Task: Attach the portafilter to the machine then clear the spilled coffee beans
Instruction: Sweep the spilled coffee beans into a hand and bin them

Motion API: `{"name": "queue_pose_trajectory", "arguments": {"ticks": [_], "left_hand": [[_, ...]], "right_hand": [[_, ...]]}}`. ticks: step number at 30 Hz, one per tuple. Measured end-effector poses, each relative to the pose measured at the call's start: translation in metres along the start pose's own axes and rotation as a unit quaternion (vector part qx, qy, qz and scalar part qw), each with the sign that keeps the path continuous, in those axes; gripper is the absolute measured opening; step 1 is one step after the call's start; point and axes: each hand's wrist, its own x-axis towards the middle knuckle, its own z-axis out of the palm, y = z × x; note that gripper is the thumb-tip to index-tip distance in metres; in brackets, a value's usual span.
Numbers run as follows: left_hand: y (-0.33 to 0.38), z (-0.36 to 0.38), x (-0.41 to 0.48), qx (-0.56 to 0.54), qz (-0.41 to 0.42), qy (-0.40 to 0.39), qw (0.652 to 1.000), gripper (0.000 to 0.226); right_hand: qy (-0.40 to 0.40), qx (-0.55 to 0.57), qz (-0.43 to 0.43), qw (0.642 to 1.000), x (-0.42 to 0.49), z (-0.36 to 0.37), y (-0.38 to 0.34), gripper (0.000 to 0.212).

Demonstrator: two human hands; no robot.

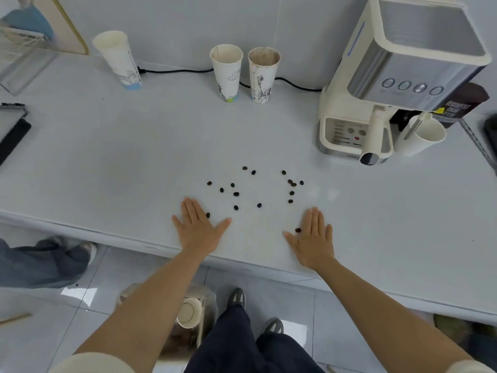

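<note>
Several dark coffee beans [236,194] lie scattered on the white counter [121,162], between and just beyond my two hands. My left hand [197,227] rests flat and open near the counter's front edge, one bean touching its fingers. My right hand [313,238] also lies flat and open, with a bean beside its index finger. The cream and steel espresso machine [398,76] stands at the back right. The portafilter's cream handle [373,135] sticks out from under the machine's head toward me, ending in a dark cap.
Three tall paper cups [227,72] stand along the back wall, with a black cable [174,70] behind them. A white cup [422,137] sits right of the machine. A black tray edge [12,135] lies at far left. Another person's leg shows on the floor at left.
</note>
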Motion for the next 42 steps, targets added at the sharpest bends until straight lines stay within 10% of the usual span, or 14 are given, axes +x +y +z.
{"name": "queue_pose_trajectory", "arguments": {"ticks": [17,42], "left_hand": [[0.029,-0.022,0.072,0.077,0.108,0.018,0.991,0.103],[0.068,-0.030,0.109,0.133,0.445,-0.007,0.885,0.085]], "right_hand": [[0.050,-0.028,0.031,0.998,0.076,-0.032,-0.016,0.084],[0.049,-0.105,-0.173,0.978,0.102,-0.047,-0.040,0.093]]}}
